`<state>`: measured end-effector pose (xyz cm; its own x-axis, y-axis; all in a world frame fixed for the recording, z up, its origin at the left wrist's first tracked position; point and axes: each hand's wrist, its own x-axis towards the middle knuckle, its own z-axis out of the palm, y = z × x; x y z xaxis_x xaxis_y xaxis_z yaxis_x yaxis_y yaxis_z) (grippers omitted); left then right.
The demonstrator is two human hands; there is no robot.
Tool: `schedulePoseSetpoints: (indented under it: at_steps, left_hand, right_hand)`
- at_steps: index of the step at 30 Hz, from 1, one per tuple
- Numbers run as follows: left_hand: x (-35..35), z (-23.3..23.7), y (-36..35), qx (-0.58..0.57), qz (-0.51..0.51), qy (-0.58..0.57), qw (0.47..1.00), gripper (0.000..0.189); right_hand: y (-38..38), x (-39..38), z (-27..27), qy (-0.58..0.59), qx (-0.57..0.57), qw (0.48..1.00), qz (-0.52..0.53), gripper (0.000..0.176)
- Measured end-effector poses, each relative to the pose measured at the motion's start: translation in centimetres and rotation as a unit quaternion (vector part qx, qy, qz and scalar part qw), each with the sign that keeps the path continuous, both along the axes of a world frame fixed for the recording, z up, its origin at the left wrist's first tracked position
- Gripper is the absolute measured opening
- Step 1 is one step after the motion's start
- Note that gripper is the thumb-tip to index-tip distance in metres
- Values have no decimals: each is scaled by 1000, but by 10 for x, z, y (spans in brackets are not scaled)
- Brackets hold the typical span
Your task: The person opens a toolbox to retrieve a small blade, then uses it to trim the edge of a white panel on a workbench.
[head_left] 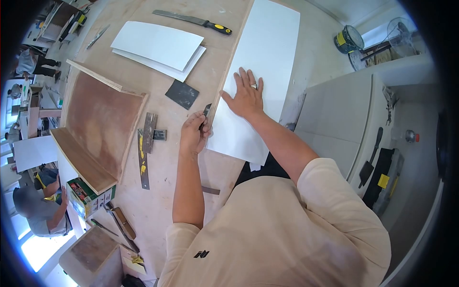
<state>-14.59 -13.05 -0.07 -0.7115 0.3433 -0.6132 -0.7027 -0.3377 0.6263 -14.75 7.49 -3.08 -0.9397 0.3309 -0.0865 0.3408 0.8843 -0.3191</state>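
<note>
My right hand (247, 95) lies flat with spread fingers on a long white sheet (272, 43); a ring shows on one finger. My left hand (192, 133) is closed around a small dark flat tool (207, 111) at the sheet's left edge. Its exact kind is partly hidden by my fingers. A dark square pad (182, 94) lies on the table just beyond my left hand. Farther up are white folded or stacked sheets (158, 45) and a handsaw (191, 19) with a black and yellow handle.
On the wooden table (162, 205), a metal square-like tool (149, 134) lies beside a yellow-stained strip (143, 162). A curved wooden panel (98, 119) and a box (86, 196) stand left. Another person (43, 205) works at far left. A bucket (349, 39) stands upper right.
</note>
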Motion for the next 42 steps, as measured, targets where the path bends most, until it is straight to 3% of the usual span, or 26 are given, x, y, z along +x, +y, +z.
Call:
schedulePoseSetpoints:
  at_steps: [1,4,5,7,10,16,25,42]
  left_hand:
    - [-2,2,2,13,0,-8,1000,14]
    - [-12,-21,4,-121,-87,89,985,12]
    - [-15,-33,6,-207,-111,203,951,13]
    - [-18,-51,13,-363,-153,415,820,15]
    - [-20,-12,33,-468,-210,420,749,17]
    - [-26,-6,41,-528,-288,434,670,20]
    - [-22,0,51,-525,-318,455,645,44]
    - [-20,-8,49,-516,-310,498,624,46]
  right_hand:
    - [1,-2,-2,2,-5,1000,-3,72]
    - [1,-3,-7,-1,-5,1000,-11,69]
    - [1,-4,-6,1,-3,1000,-11,69]
    - [0,-3,-5,5,1,1000,-13,67]
    - [1,-3,-5,10,-4,1000,-12,67]
    - [2,-1,-7,35,-19,999,-13,67]
    - [3,-1,-8,37,-25,999,-10,65]
    - [3,0,-9,52,-19,998,-6,65]
